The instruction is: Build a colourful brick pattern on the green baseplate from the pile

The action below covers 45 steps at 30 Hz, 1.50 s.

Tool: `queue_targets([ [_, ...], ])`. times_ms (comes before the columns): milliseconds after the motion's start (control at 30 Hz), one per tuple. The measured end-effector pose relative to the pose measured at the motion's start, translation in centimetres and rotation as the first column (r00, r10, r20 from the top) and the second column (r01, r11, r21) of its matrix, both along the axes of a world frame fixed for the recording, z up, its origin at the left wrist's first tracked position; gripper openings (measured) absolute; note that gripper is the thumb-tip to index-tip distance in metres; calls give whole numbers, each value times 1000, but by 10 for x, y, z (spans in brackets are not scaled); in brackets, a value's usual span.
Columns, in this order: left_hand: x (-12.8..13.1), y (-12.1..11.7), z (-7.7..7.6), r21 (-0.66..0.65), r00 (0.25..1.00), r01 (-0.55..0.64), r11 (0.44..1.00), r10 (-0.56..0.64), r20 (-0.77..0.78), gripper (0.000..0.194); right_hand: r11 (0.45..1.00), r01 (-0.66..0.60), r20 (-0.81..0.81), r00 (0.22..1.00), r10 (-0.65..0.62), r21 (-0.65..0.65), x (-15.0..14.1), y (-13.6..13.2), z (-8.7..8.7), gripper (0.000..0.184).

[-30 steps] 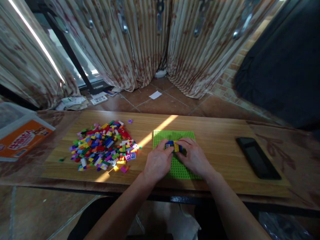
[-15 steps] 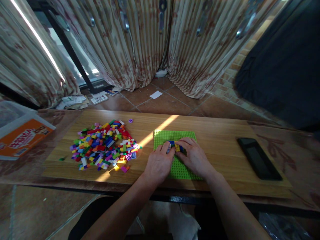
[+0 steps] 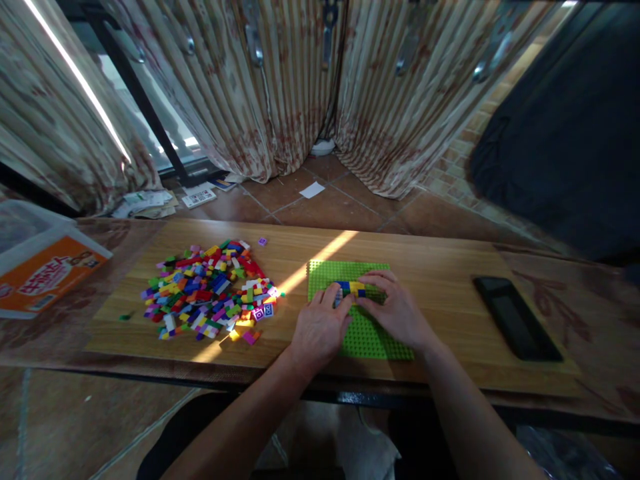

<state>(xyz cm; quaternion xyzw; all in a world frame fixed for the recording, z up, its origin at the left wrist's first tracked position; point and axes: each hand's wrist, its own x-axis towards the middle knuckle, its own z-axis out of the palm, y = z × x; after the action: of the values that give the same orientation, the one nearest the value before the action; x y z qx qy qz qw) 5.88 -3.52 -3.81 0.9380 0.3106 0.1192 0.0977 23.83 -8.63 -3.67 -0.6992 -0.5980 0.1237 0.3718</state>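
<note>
I see blocks (image 3: 354, 288) between 2 hands | long axis left-right | left hand (image 3: 317, 328) pinches left end | right hand (image 3: 399, 315) parted at right end, contact unclear

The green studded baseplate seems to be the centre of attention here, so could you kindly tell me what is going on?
A person's left hand holds the left end of a small blue and yellow plastic brick build over the green studded baseplate. The right hand has its fingers around the other end, though whether they press on it is unclear. A multicoloured heap of loose plastic bricks lies to the left on the wooden board.
</note>
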Motion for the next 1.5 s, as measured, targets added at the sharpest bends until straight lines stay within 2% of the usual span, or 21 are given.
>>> queue_targets([
  [200, 2, -2, 1, 31, 999, -9, 999, 10, -31, 41, 991, 136, -93, 986, -135, 1, 1, 0, 0, 15],
  [367, 4, -5, 6, 36, 997, -28, 999, 31, -74, 39, 996, 91, -81, 993, -92, -15, -5, 1, -3, 14],
  [633, 9, -8, 12, 38, 992, -48, 998, 52, -119, 35, 998, 57, 48, 997, -56, -19, -9, 1, -6, 20],
  [1033, 16, -8, 17, 27, 987, -24, 999, 28, -157, 35, 992, 77, 45, 996, -72, -104, -8, 5, -5, 16],
  [1167, 13, -8, 9, 31, 996, -27, 999, 30, -89, 37, 996, 55, -59, 996, -59, -69, -6, 2, -6, 16],
  [1233, 11, -7, 4, 28, 999, -28, 999, 29, -36, 37, 996, 85, -132, 987, -89, -32, -4, 2, -7, 17],
  [1300, 9, -7, 2, 7, 1000, -23, 1000, 23, 18, 36, 985, 173, -217, 962, -168, 4, -1, 3, -5, 19],
  [1400, 5, -2, 4, -71, 992, -14, 997, 23, 127, 37, 938, 342, -366, 881, -299, 58, 3, 5, -2, 19],
  [1500, -2, 9, 12, -172, 960, -57, 983, 101, 262, 37, 907, 410, -435, 836, -334, 91, 3, 6, 1, 18],
])
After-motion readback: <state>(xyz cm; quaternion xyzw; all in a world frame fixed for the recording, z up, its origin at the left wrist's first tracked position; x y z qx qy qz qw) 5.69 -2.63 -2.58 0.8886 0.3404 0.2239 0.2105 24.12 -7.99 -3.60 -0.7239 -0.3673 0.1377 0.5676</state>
